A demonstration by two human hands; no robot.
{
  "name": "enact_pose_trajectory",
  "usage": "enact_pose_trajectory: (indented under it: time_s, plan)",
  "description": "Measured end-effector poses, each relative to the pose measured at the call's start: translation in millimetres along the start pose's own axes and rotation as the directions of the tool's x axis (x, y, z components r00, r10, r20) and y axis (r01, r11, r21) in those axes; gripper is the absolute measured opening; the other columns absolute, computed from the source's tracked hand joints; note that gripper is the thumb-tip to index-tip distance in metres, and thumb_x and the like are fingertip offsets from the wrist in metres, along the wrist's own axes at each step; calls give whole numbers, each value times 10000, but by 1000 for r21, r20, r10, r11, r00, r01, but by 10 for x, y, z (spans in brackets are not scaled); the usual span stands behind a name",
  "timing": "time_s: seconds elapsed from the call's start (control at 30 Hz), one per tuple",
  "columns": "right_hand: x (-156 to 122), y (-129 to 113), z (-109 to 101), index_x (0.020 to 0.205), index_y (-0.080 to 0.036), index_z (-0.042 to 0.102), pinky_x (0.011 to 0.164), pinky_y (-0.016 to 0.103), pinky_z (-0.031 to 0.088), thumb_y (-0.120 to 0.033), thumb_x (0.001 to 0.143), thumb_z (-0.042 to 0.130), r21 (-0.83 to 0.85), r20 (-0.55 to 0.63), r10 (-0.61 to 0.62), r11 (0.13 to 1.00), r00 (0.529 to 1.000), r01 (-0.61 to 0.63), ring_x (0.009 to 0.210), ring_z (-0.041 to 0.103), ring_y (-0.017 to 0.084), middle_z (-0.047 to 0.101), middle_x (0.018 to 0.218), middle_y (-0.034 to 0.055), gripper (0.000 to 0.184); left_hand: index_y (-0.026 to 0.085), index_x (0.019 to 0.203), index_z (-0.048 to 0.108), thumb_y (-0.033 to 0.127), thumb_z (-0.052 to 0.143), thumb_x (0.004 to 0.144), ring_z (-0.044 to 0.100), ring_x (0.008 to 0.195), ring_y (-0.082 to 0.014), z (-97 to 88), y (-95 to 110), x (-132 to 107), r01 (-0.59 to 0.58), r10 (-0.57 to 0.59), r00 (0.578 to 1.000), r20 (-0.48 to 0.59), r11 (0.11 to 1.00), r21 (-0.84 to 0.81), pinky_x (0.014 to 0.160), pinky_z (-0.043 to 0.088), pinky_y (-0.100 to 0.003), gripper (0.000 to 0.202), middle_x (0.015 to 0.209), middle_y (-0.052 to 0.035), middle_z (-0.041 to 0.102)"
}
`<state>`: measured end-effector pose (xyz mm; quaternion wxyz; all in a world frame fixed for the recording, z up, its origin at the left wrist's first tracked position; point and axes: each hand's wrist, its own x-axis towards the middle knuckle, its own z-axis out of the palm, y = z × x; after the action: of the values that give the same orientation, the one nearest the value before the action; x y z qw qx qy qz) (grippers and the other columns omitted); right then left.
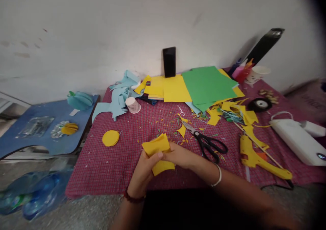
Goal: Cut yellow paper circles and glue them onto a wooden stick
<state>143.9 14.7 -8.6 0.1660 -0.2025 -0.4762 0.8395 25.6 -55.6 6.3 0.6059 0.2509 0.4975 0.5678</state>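
Observation:
Near the table's front edge, my left hand [145, 167] is closed on folded yellow paper [157, 146], its thumb pressed across the front. My right hand [177, 154] grips the same paper from the right side; its fingertips are partly hidden behind it. One flap of the paper hangs below my thumb. Black-handled scissors [207, 140] lie to the right of my hands, blades pointing up and left. A stack of yellow paper circles [110, 138] rests on the cloth to the left. Small yellow scraps [181, 131] are scattered just beyond my hands.
Green sheets [207, 84] and yellow sheets [176, 89] lie at the back beneath a leaning phone [169, 62]. A paper cup [132, 105] stands among light-blue offcuts [118, 99]. At right are a yellow glue gun [262, 160] and a white box [299, 140]. A blue stool [58, 135] adjoins the left.

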Motion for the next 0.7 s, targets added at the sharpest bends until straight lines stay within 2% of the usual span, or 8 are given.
enact_pose_trajectory:
  time_s: [0.13,0.23,0.33,0.4,0.47,0.53,0.6,0.7]
  plan:
    - [-2,-9,-83,951,-157,659,768,293,474,-267,788,639,-79,18,-28,996,999,29,757,587,135,656,866,13,198,198,1213,577,343,770,650,623,1033,-272,-42,106,-55,-77,51,989,139,980,185,920,483,-403,612,1102,-109,681]
    - [4,-13,-44,940,-158,621,730,278,477,-140,825,494,-293,13,-94,951,995,94,754,575,135,636,879,21,173,196,1202,579,316,727,711,622,1039,-259,-15,234,-51,-139,94,983,159,942,305,936,475,-411,527,1080,-105,685]
    - [2,9,34,934,-148,598,660,274,463,-158,854,427,-657,-36,-253,735,967,168,728,564,158,633,860,52,189,201,1094,606,270,615,819,639,977,-209,91,230,-22,-243,253,967,35,870,429,898,490,-367,283,1019,-72,687]
    - [-4,22,58,944,-135,598,621,286,444,-209,864,426,-827,-62,-317,547,946,129,684,559,178,642,816,72,203,205,998,617,254,558,856,640,914,-177,175,136,9,-351,404,915,-14,810,470,876,490,-336,162,916,-34,676]
    - [-2,16,42,987,-126,598,588,291,427,-267,858,454,-895,-64,-333,436,941,94,655,559,192,657,809,88,239,218,1009,606,244,557,847,627,934,-169,242,15,48,-462,528,849,-26,764,450,908,472,-335,171,866,-7,648]
    - [14,-13,-12,1076,-126,580,592,287,429,-286,862,461,-898,-60,-354,427,933,105,684,578,201,672,866,96,293,249,1126,565,237,596,811,610,1008,-170,278,-82,80,-504,569,820,-66,771,389,934,463,-338,317,947,-3,641]
    - [41,-50,-85,1156,-135,552,631,276,444,-246,868,452,-873,-48,-378,466,925,145,725,595,192,677,921,84,324,273,1179,538,234,624,792,607,1042,-165,274,-119,95,-459,528,835,-154,823,336,921,476,-320,398,1079,-13,635]
    - [88,-72,-177,1136,-149,579,673,246,449,-147,827,479,-815,-8,-358,544,933,202,746,596,157,665,908,39,325,251,1010,615,269,589,837,639,986,-168,183,-48,100,-357,438,854,-282,886,295,883,508,-320,175,1022,-10,671]
